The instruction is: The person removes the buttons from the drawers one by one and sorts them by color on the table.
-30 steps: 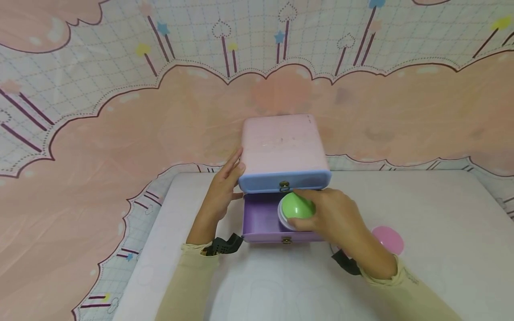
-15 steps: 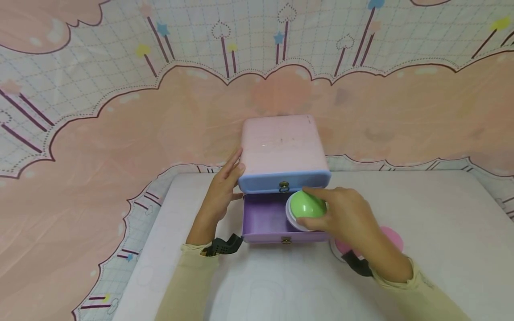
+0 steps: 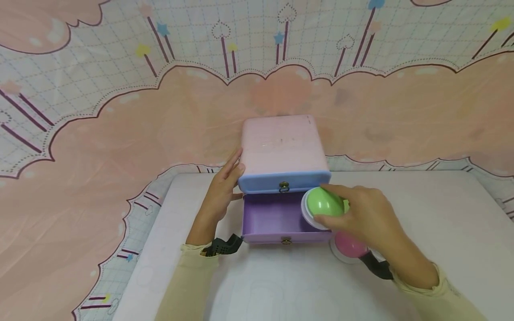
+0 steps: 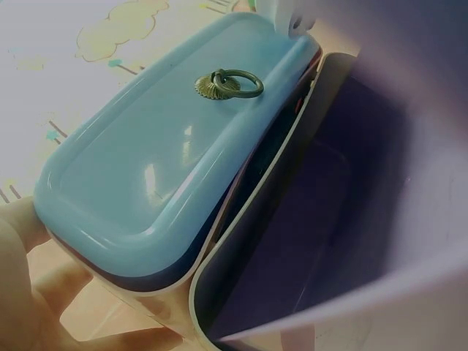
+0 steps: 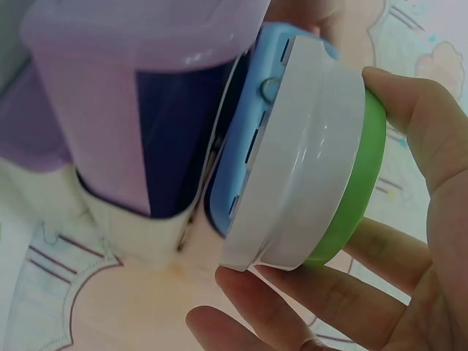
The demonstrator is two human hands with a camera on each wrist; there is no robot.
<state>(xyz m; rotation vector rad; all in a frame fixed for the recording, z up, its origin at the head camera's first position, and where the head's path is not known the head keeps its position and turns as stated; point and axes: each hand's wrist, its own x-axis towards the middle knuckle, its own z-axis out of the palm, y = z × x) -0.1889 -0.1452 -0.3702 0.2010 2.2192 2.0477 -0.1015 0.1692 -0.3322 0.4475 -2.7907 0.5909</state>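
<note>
My right hand (image 3: pixel 367 214) pinches a round push button (image 3: pixel 324 203) with a green dome and a white base, thumb and fingers at its rim. It is over the right end of a pulled-out purple drawer (image 3: pixel 269 216), tilted. In the right wrist view the button's white base (image 5: pixel 303 153) faces the drawers. The drawer belongs to a small pink chest (image 3: pixel 281 140) with a blue upper drawer (image 3: pixel 261 182), which is closed. My left hand (image 3: pixel 221 189) rests with extended fingers against the chest's left side. Its fingers (image 4: pixel 29 270) touch near the blue drawer's end.
A pink-domed button (image 3: pixel 350 244) on a white base stands on the white table (image 3: pixel 249 285), right of the purple drawer and beside my right wrist. Behind the chest hangs a patterned cloth (image 3: pixel 168 116). Brass ring pulls (image 3: pixel 284 186) project from the drawer fronts.
My right hand has moved right with the green button, from inside the purple drawer to its right end. The forearm now covers a second pink round thing. My left hand stays put.
</note>
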